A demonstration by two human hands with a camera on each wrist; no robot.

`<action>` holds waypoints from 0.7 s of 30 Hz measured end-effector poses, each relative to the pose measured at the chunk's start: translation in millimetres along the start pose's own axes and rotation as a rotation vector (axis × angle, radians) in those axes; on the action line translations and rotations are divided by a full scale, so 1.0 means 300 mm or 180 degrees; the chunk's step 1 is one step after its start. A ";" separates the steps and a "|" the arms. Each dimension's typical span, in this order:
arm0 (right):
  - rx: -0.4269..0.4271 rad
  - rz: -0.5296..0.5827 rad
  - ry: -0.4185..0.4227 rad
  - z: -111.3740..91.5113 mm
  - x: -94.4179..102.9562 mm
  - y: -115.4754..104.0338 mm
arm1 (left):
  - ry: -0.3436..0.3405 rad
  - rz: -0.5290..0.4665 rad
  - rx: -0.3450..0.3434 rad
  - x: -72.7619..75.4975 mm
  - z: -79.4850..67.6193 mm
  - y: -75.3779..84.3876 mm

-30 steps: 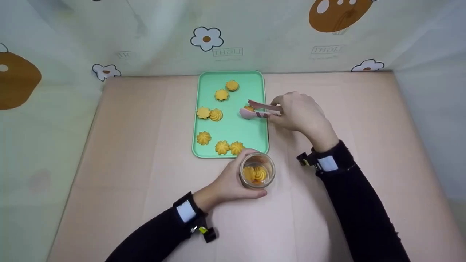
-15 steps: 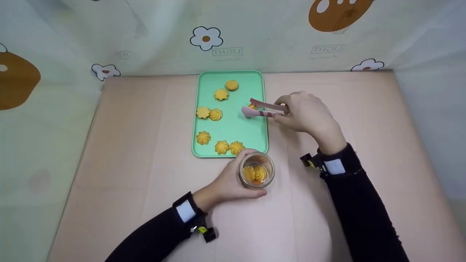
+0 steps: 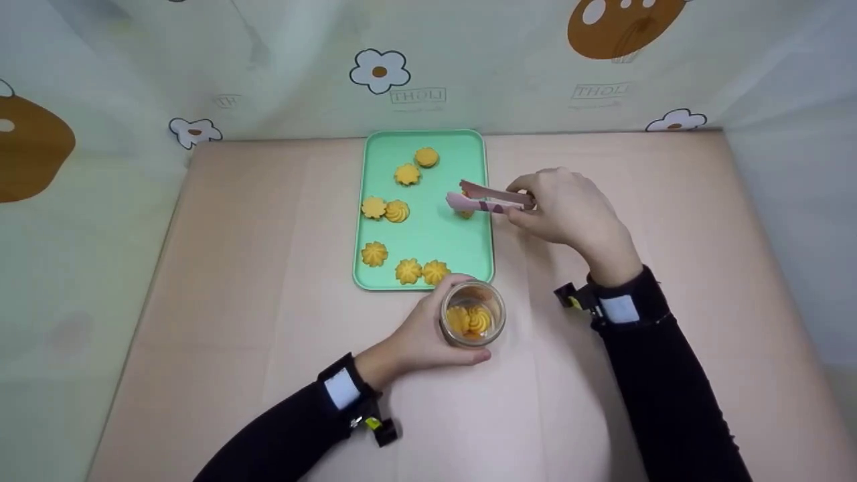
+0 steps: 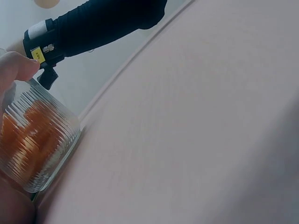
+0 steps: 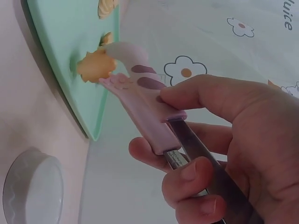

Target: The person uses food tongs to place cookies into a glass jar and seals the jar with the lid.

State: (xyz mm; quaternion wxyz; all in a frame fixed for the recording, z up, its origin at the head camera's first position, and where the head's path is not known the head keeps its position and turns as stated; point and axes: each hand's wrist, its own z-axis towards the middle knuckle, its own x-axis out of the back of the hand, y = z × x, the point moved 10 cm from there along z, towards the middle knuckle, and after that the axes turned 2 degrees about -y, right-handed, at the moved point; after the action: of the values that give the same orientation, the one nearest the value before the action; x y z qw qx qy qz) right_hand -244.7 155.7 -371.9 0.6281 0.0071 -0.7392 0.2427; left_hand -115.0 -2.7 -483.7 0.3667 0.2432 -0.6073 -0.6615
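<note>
My left hand (image 3: 428,335) grips a clear glass jar (image 3: 473,284) below the tray, with several cookies (image 3: 478,320) inside. In the left wrist view the ribbed jar (image 4: 70,123) stands close to the table, with the thumb over its upper side. My right hand (image 3: 569,207) holds pink-ended tongs (image 3: 499,195) over the right part of a green tray (image 3: 428,234). At the tongs' tips, a flower-shaped cookie (image 5: 96,65) shows in the right wrist view. Whether it still touches the tray I cannot tell.
Several more cookies lie on the tray, among them a pair (image 3: 422,272) near the front edge and a swirled cookie (image 3: 397,211) at left. A whitish round ribbed object (image 5: 35,186) appears low in the right wrist view. A flower-patterned curtain (image 3: 301,73) stands behind the table.
My right hand and the tongs have shifted slightly right. The cookie at their tips has moved along with them and now shows below the lower arm. My left hand and the jar stay put.
</note>
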 end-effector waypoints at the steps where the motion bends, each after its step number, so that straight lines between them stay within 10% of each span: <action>1: 0.0006 -0.0004 0.0000 0.000 -0.001 0.000 | 0.0001 -0.0005 -0.0002 0.000 0.000 0.000; 12: 0.0049 0.0061 0.0012 -0.013 0.014 -0.005 | -0.0010 -0.0003 0.0000 0.001 0.000 0.003; 21: 0.0618 0.0403 0.0257 -0.122 0.137 -0.075 | -0.0007 0.0020 -0.0029 0.001 0.002 0.005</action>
State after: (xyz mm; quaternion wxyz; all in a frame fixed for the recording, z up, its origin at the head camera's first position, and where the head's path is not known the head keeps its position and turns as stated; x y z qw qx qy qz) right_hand -212.2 161.4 -322.3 0.6372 0.0114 -0.6853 0.3524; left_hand -115.2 -2.5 -482.0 0.3692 0.2389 -0.6055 -0.6633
